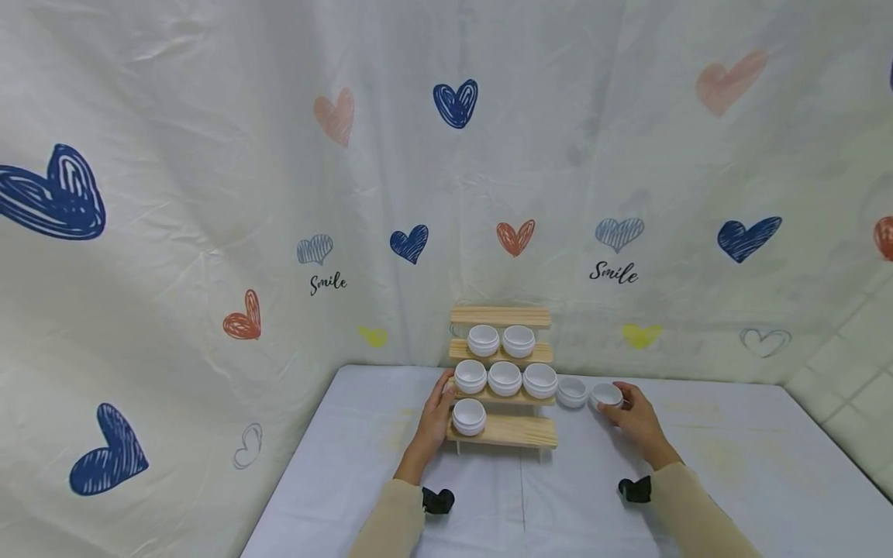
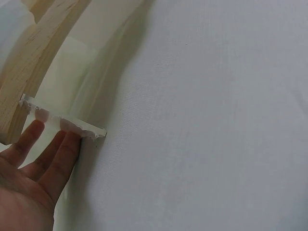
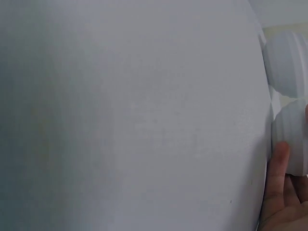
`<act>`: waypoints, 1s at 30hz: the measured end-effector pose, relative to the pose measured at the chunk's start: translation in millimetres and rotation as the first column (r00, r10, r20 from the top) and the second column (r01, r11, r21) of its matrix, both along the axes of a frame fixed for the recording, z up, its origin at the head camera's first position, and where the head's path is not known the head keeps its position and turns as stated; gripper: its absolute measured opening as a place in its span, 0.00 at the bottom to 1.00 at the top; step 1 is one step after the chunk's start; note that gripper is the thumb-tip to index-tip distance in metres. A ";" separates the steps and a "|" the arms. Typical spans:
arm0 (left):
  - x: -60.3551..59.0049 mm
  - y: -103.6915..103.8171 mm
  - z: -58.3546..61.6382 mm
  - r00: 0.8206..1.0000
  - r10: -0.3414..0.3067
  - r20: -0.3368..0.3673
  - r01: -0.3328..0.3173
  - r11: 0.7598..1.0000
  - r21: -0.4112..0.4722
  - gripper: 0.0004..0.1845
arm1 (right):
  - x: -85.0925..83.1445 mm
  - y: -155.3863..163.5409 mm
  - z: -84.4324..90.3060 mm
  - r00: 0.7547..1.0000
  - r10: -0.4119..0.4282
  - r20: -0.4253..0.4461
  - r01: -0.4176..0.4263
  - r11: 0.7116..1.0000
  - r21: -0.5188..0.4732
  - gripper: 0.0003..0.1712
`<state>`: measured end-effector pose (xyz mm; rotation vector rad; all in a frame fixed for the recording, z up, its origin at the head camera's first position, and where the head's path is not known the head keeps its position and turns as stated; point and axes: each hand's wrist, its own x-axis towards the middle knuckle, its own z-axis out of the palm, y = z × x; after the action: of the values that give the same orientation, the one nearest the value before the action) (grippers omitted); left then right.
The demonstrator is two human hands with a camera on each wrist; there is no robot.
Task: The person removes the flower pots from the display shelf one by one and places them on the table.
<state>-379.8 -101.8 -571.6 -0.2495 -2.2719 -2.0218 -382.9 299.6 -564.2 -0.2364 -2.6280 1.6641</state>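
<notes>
A tiered wooden display rack (image 1: 519, 428) with clear side supports (image 2: 65, 118) stands on the table, holding several small white ribbed bowls (image 1: 505, 377). My left hand (image 1: 436, 411) is at the rack's left side. Its fairly straight fingers (image 2: 60, 163) touch the clear support below a wooden shelf; the thumb is hidden in the left wrist view. To the right of the rack, my right hand (image 1: 636, 422) holds a white bowl (image 1: 606, 394) between thumb and fingers. Another white bowl (image 1: 572, 392) sits between the held bowl and the rack.
A white cloth covers the table (image 1: 725, 465). Close behind the rack hangs a pale curtain (image 1: 544, 170) printed with hearts and "Smile". The rack's top shelf (image 1: 500, 316) carries no bowl. A tiled wall (image 1: 861, 395) stands at the right.
</notes>
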 end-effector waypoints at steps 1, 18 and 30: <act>0.1 0.1 0.4 1.000 0.001 0.000 -0.001 1.000 -0.003 0.25 | -0.1 0.1 -0.4 1.000 -0.001 0.000 0.001 1.000 0.002 0.45; 0.2 0.7 2.0 1.000 -0.001 -0.001 0.001 1.000 0.024 0.26 | -1.2 -0.3 -0.1 1.000 0.013 -0.029 -0.011 0.999 0.048 0.43; -2.5 2.2 -0.3 1.000 0.018 0.000 -0.018 1.000 0.008 0.25 | 0.6 -0.2 1.1 0.999 0.029 -0.025 -0.027 0.997 0.076 0.43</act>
<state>-382.3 -99.6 -571.9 -0.2274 -2.2579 -2.0214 -382.3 299.4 -563.2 -0.1764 -2.6810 1.5598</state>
